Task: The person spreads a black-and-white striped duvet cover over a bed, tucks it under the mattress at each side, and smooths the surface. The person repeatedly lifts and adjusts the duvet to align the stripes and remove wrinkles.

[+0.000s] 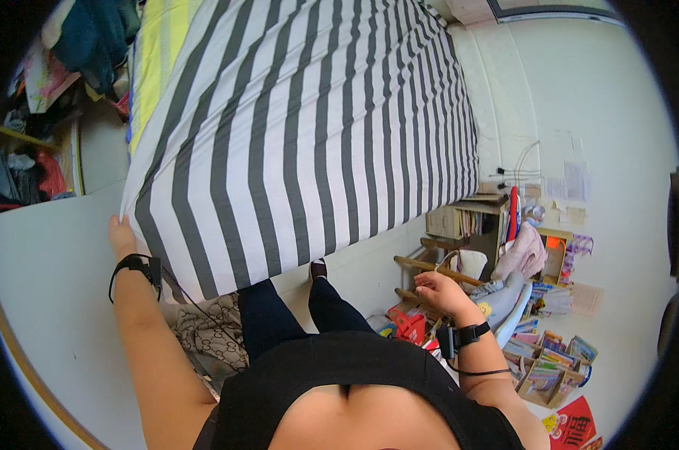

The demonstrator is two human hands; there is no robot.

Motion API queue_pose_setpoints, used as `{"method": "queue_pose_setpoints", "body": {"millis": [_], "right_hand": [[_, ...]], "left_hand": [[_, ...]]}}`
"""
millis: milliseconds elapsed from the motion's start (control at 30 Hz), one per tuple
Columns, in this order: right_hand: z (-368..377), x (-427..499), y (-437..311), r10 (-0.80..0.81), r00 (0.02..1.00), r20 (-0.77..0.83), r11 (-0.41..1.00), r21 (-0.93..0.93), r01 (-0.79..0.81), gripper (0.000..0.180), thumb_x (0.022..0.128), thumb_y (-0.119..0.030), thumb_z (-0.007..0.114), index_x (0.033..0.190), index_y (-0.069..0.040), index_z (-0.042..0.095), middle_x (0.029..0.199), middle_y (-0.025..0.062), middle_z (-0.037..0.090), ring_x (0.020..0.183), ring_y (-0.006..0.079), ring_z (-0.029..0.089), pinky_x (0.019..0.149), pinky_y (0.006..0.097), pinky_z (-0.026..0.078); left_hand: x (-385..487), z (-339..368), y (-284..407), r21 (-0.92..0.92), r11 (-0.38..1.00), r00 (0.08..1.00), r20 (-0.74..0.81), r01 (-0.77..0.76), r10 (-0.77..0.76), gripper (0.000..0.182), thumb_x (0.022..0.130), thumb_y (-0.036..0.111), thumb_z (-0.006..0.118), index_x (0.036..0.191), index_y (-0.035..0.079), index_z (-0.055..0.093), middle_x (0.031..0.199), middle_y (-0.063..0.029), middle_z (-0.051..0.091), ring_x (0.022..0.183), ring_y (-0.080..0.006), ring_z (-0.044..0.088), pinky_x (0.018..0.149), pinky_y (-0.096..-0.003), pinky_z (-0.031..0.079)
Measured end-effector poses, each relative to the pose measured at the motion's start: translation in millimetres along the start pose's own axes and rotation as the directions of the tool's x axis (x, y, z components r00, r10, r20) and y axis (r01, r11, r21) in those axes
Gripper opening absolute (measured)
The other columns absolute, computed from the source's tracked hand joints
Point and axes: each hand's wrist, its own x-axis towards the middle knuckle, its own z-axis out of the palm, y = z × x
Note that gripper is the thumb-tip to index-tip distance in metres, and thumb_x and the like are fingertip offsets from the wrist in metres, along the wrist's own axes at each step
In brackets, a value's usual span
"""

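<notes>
A black-and-white striped sheet (311, 140) covers most of the bed and hangs over its near side, with creases across the upper part. At the sheet's near left corner, my left hand (123, 237) grips the edge of the cloth; the fingertips are partly hidden by the fabric. My right hand (442, 292) is in the air on the right, its fingers loosely bent and apart, holding nothing. It appears above a wooden chair (457, 270). Along the bed's left side, a yellow striped cloth (156, 73) shows from under the sheet.
A patterned brown cloth (213, 332) lies low beside my left leg. Right of the bed stand a desk with books (469, 222), a red bag (410, 326) on the floor and a book rack (553, 365). Shelves with clothes (30, 174) fill the far left, past a white panel (52, 264).
</notes>
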Motion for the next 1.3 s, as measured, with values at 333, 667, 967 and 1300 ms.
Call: {"method": "queue_pose_setpoints", "body": {"millis": [333, 667, 967, 1300], "right_hand": [[-6.0, -16.6, 26.2, 0.132, 0.991, 0.003, 0.987, 0.090, -0.132, 0.032, 0.087, -0.013, 0.064, 0.115, 0.001, 0.058, 0.106, 0.0144, 0.065, 0.095, 0.0226, 0.064, 0.085, 0.0326, 0.050], [8.8, -19.4, 46.8, 0.125, 0.992, 0.027, 0.990, 0.057, -0.126, 0.032, 0.086, -0.012, 0.064, 0.114, 0.002, 0.059, 0.105, 0.0155, 0.065, 0.096, 0.0245, 0.064, 0.084, 0.0334, 0.050], [8.7, -4.6, 37.5, 0.090, 0.993, 0.075, 0.994, 0.053, -0.094, 0.030, 0.087, -0.012, 0.064, 0.114, 0.001, 0.058, 0.104, 0.0132, 0.066, 0.095, 0.0212, 0.064, 0.084, 0.0318, 0.050], [0.1, -4.0, 33.3, 0.046, 0.996, 0.074, 0.999, -0.001, -0.046, 0.031, 0.087, -0.011, 0.063, 0.116, 0.000, 0.058, 0.103, 0.0125, 0.066, 0.094, 0.0219, 0.064, 0.084, 0.0326, 0.050]], "left_hand": [[11.1, -0.9, -34.7, 0.165, 0.986, 0.999, -0.043, -0.011, 0.018, 0.040, 0.089, 0.028, 0.057, 0.106, -0.008, 0.056, 0.104, -0.0284, 0.061, 0.099, -0.0453, 0.056, 0.086, -0.0445, 0.043], [-59.1, 10.1, -53.1, -0.372, 0.783, 0.784, 0.579, 0.498, -0.224, 0.042, 0.084, 0.049, 0.064, 0.104, 0.013, 0.054, 0.074, 0.0034, 0.046, 0.054, -0.0065, 0.044, 0.041, -0.0210, 0.032], [-114.0, 31.4, -117.1, -0.328, 0.879, 0.866, 0.472, 0.345, -0.164, 0.035, 0.088, 0.029, 0.061, 0.109, 0.002, 0.053, 0.064, -0.0048, 0.054, 0.051, -0.0157, 0.049, 0.045, -0.0315, 0.040], [-140.7, -4.0, -141.9, -0.209, 0.897, 0.833, 0.495, 0.389, -0.246, 0.024, 0.085, 0.021, 0.061, 0.094, 0.001, 0.051, 0.065, -0.0078, 0.056, 0.055, -0.0190, 0.054, 0.046, -0.0328, 0.043]]}}
